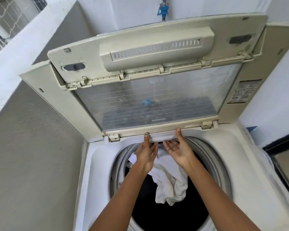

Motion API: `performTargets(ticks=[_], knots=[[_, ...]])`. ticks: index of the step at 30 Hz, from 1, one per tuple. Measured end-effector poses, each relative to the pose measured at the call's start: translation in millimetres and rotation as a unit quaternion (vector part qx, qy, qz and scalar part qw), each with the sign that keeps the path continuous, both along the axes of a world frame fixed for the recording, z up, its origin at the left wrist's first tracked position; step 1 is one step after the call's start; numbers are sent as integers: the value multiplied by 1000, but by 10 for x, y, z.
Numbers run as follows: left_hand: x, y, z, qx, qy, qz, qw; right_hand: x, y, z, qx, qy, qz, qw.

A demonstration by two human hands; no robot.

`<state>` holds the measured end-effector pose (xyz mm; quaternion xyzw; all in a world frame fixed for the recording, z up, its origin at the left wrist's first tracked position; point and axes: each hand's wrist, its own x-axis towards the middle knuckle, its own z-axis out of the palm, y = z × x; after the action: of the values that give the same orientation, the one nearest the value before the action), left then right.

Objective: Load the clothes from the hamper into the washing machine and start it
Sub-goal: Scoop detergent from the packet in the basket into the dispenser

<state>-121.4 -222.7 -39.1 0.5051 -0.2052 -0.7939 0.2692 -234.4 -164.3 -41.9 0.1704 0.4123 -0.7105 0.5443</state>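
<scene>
The top-loading washing machine [223,147] fills the view, its folding lid [157,100] raised and bent at the hinge. My left hand [146,154] pinches the lid's front handle [162,136], with the thumb on top and the fingers curled under. My right hand [178,150] is beside it, palm up, with its thumb on the lid's edge and its fingers straight below the handle. White clothes [170,180] lie in the dark drum [165,214] under my forearms. The hamper is out of view.
A grey wall [32,147] stands close on the left. A blue tap fitting [163,10] hangs on the wall behind the lid. White fabric [265,164] drapes over the machine's right side, next to a dark-framed panel [282,147].
</scene>
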Motion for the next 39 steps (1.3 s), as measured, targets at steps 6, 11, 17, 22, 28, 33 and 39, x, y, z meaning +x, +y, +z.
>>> performTargets(ticks=[6, 11, 17, 22, 28, 33, 39], knots=[[-9, -1, -6, 19, 9, 15, 1000, 81, -39, 3, 18, 12, -6, 1000], [-21, 27, -5, 7, -4, 20, 1000, 140, -55, -14, 15, 49, -8, 999], [-34, 33, -12, -15, -4, 9, 1000, 172, -76, -40, 15, 72, -13, 997], [-34, 43, -14, -22, -14, 6, 1000, 194, -66, -54, 13, 91, -3, 996], [31, 48, -9, -32, -28, -7, 999, 149, -7, -34, 33, 101, 4, 994], [122, 64, 7, -39, -36, -13, 998, 81, 61, -40, 67, 169, 4, 983], [154, 33, 39, -19, -27, -19, 999, 96, 107, -3, 67, 181, 10, 981]])
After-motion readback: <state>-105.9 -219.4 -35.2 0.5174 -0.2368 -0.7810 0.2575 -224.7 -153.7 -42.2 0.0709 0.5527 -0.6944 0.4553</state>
